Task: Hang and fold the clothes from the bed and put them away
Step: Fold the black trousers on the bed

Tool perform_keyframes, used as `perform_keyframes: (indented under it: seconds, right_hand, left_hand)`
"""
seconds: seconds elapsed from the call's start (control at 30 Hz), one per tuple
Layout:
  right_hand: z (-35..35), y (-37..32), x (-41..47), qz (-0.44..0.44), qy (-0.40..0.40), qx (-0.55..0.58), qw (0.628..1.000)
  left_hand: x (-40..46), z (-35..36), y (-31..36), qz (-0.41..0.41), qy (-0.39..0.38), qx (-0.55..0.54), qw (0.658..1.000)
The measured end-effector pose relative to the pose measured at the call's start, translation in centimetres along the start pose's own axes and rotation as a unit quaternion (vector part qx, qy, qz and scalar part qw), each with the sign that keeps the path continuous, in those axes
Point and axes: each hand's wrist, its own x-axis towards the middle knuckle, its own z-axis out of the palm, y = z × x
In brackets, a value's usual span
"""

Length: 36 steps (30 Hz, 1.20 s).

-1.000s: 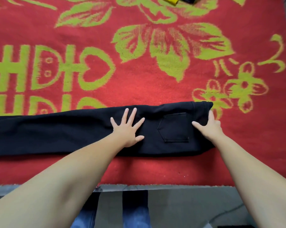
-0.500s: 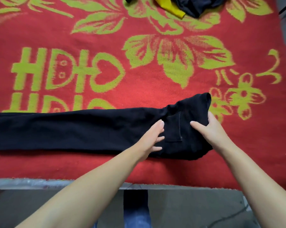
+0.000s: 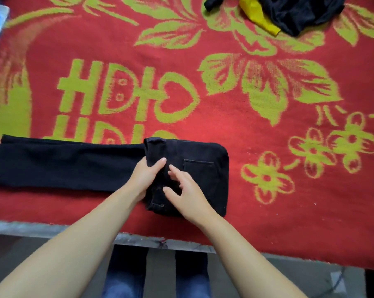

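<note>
Head view looks down on my two hands over black trousers [image 3: 74,164] lying on the red bed cover [image 3: 224,125] near the bed's front edge. My left hand [image 3: 147,177] grips the folded-over waistband end, thumb on top of the fabric and the other fingers tucked out of sight under the flap. My right hand [image 3: 186,190] rests just beside it on the folded part, fingers loosely spread and lightly touching the cloth, holding nothing. A back pocket [image 3: 201,175] shows just right of my right hand. The trouser legs stretch away to the left of my left hand. Far beyond both hands, a heap of black and yellow clothes [image 3: 289,16] lies on the cover.
</note>
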Motion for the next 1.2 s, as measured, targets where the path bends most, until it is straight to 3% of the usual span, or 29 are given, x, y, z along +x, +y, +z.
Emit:
perform_keyframes:
  seconds: [0.07,0.13,0.23,0.3,0.37,0.47,0.53,0.6,0.63,0.73,0.8,0.97,1.1,1.2]
  right_hand:
    - [-1.0,1.6,-0.1,-0.008,0.112,-0.030,0.993]
    - [-2.6,4.0,-0.1,0.001,0.156,-0.149,0.976]
    - [-4.5,7.7,0.0,0.073,0.004,-0.417,0.906]
    - [-5.0,9.3,0.6,0.109,-0.077,-0.460,0.878]
    - [-5.6,9.8,1.6,0.114,-0.078,-0.416,0.899]
    - [-6.0,10.0,2.3,0.081,0.133,-0.283,0.947]
    - [-6.2,10.4,2.7,0.156,0.235,-0.129,0.951]
    - [-6.2,10.7,3.3,0.267,0.218,0.050,0.937]
    - [-6.3,10.8,3.5,0.279,0.190,0.107,0.935]
    - [-7.0,8.8,3.7,0.231,0.146,0.179,0.945]
    - [-7.0,5.7,3.4,0.187,0.137,0.237,0.944]
    - [-2.1,-4.9,3.0,0.050,0.041,0.215,0.974]
    - [6.9,-10.7,5.6,0.014,0.035,0.169,0.985]
    - [13.0,-12.5,7.5,0.010,-0.014,0.126,0.992]
  left_hand:
    - [1.7,-1.0,-0.8,0.003,0.021,0.063,0.998]
    - [2.8,-1.2,-1.6,0.017,0.073,0.205,0.976]
    - [2.1,0.3,-2.8,0.086,0.146,0.451,0.877]
    - [0.8,1.8,-4.4,0.081,0.079,0.518,0.848]
    - [0.1,2.1,-5.8,0.021,-0.028,0.534,0.845]
    - [1.0,0.5,-5.0,-0.028,-0.112,0.476,0.872]
    - [1.7,-0.9,-3.3,-0.053,-0.143,0.410,0.899]
    - [1.9,-2.0,-2.2,-0.071,-0.161,0.344,0.922]
    - [1.8,-2.3,-1.8,-0.068,-0.161,0.322,0.930]
    - [1.4,-2.9,-1.3,-0.038,-0.145,0.226,0.963]
    - [0.9,-3.4,-0.5,-0.061,-0.137,0.113,0.982]
    - [-0.1,-6.6,1.8,-0.090,-0.150,-0.019,0.984]
    - [-1.3,-12.5,3.4,-0.043,-0.159,-0.125,0.979]
    - [-1.9,-19.4,3.6,-0.039,-0.125,-0.157,0.979]
